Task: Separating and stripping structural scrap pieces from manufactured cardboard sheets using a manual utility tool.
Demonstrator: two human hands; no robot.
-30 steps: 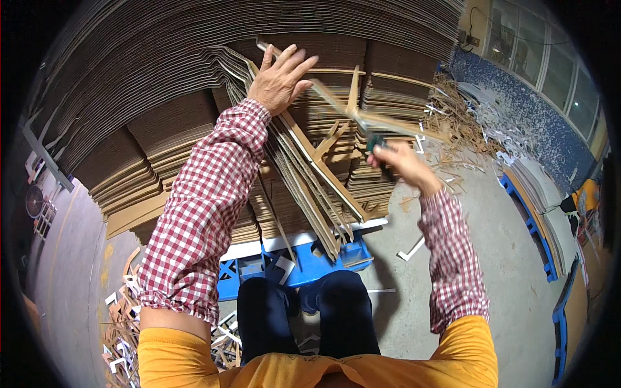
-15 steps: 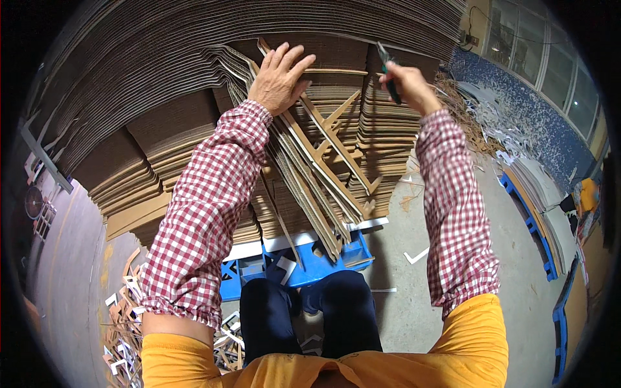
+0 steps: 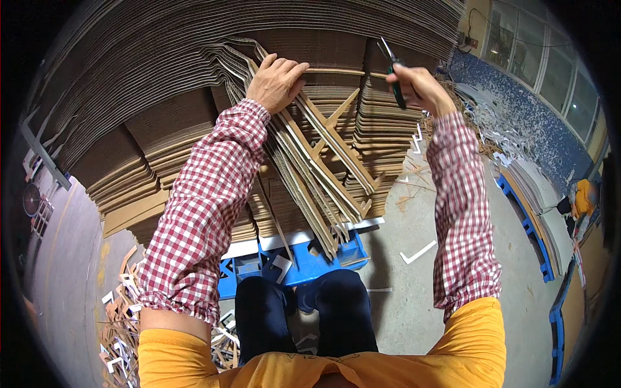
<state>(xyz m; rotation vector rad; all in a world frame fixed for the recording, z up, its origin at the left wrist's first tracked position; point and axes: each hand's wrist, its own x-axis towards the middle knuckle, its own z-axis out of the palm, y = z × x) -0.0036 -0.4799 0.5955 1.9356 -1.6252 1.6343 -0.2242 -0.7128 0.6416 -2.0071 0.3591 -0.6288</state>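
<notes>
My left hand (image 3: 277, 84) is closed over the upper end of a bundle of cardboard strips (image 3: 317, 184), its fingers drawn together. The strips slant down across the front of a tall cardboard stack (image 3: 388, 123), some crossing each other, with several hooked lower ends. To the right, my right hand (image 3: 420, 87) grips a pair of pliers (image 3: 399, 97) with dark green handles. Their thin metal jaws point up, slightly parted, apart from the cardboard.
A blue pallet (image 3: 301, 262) lies under the stack, by my knees. Cut scraps (image 3: 119, 323) litter the floor at left. An L-shaped white scrap (image 3: 419, 252) lies at right. Farther right are stacked sheets (image 3: 537, 194) on a blue pallet and another person (image 3: 585, 197).
The fingers of my left hand have drawn together and curled over the strips. My right hand has moved slightly right with the pliers, whose jaws now look parted.
</notes>
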